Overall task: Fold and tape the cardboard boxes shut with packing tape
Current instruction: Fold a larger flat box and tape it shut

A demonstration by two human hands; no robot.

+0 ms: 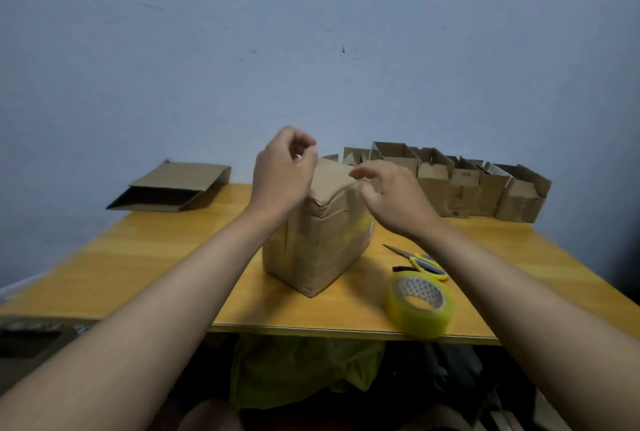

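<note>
The box (317,233) stands mid-surface (145,257). Left grip (282,172) curls at its top flap; right grip (384,193) pinches the flap's edge. Tape (420,306) and scissors (420,262) lie right.

I'm looking down both forearms now, and they're bare from the frame's lower corners up to the wrists, no sleeves showing. Left hand (282,167), nothing on it: no glove, ring or watch. Right hand (388,193), the same, bare wrist, no band or strap I can see.
</note>
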